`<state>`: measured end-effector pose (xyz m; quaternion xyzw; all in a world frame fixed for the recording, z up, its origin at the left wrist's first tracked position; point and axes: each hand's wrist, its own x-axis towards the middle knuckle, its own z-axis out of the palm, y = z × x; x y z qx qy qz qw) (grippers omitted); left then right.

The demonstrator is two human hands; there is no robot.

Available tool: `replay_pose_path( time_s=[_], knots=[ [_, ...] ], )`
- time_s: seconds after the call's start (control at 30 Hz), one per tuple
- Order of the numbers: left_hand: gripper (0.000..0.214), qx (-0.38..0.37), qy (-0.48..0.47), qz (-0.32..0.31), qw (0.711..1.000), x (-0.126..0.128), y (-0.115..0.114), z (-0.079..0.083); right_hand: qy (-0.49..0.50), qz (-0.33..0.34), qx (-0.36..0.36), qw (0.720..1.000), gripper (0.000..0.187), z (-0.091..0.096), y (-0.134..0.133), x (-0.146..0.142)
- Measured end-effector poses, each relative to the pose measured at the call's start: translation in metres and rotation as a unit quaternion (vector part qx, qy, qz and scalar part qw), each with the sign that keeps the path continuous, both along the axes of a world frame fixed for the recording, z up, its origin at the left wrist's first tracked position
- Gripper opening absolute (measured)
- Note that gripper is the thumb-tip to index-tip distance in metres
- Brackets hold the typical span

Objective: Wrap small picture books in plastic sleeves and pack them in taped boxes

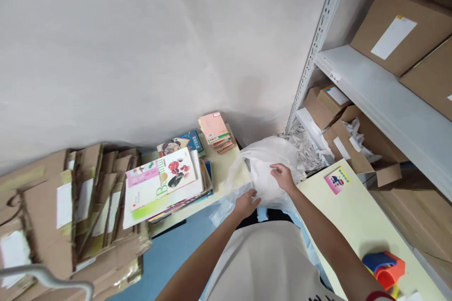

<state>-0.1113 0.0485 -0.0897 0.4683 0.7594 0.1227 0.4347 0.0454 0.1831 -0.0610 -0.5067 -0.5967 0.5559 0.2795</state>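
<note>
A white translucent plastic bag [270,157] stands bunched between the two tables in front of me, its loose edges spread over the table at the left. Just left of the bag's middle is my left hand [247,203], with its fingers loosely bent and apart. My right hand [284,178] is over the bag's right side, fingers stretched out and a little spread. Neither hand visibly grips anything; whether the fingertips touch the plastic, I cannot tell. What lies inside the bag is hidden.
At the left are stacked books [165,183], a smaller pile of pink books [214,129] and folded cardboard boxes [88,197]. On the right table [318,216] lie a small booklet [337,180] and colourful plastic holders [384,268]. Shredded paper [305,150] and shelves [381,89] with boxes stand beyond.
</note>
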Motion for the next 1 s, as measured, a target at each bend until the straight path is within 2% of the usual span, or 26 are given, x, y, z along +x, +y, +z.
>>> replay_pose_path(
  time_s=[0.13,0.2,0.27,0.33,0.4,0.47,0.53,0.6,0.7,0.77,0.87,1.0],
  knots=[
    [0.047,0.039,-0.027,0.037,0.998,-0.013,0.007,0.0,0.076,-0.026,0.037,0.996,0.018,0.036,0.009,-0.011],
    [0.059,0.054,-0.037,0.039,0.997,-0.017,0.014,0.004,0.11,-0.019,0.059,0.992,0.017,0.062,0.011,-0.015],
    [0.073,0.108,-0.029,0.045,0.993,-0.02,0.024,0.013,0.142,-0.007,0.093,0.986,0.017,0.093,0.011,-0.016],
    [0.086,0.195,-0.03,0.052,0.979,-0.021,0.034,0.029,0.171,-0.009,0.12,0.978,0.017,0.125,0.009,-0.012],
    [0.096,0.282,-0.048,0.053,0.957,-0.022,0.048,0.053,0.205,-0.04,0.135,0.969,0.016,0.152,0.003,-0.005],
    [0.11,0.349,-0.064,0.061,0.933,-0.026,0.065,0.08,0.238,-0.082,0.137,0.958,0.016,0.171,-0.005,0.002],
    [0.121,0.388,-0.11,0.044,0.914,-0.03,0.083,0.106,0.254,-0.101,0.127,0.953,0.018,0.179,-0.014,0.004],
    [0.121,0.37,-0.224,-0.031,0.901,-0.033,0.098,0.124,0.243,-0.101,0.111,0.958,0.019,0.178,-0.02,0.003],
    [0.085,0.276,-0.386,-0.095,0.875,-0.032,0.107,0.137,0.232,-0.147,0.112,0.955,0.019,0.174,-0.021,-0.003],
    [0.07,0.219,-0.46,-0.112,0.853,-0.03,0.103,0.142,0.259,-0.203,0.133,0.935,0.022,0.177,-0.019,-0.007],
    [0.069,0.183,-0.495,-0.152,0.836,-0.029,0.088,0.151,0.309,-0.261,0.175,0.898,0.026,0.19,-0.013,-0.011],
    [0.059,0.158,-0.474,-0.196,0.844,-0.038,0.075,0.165,0.327,-0.315,0.238,0.858,0.025,0.21,-0.009,-0.008]
  ],
)
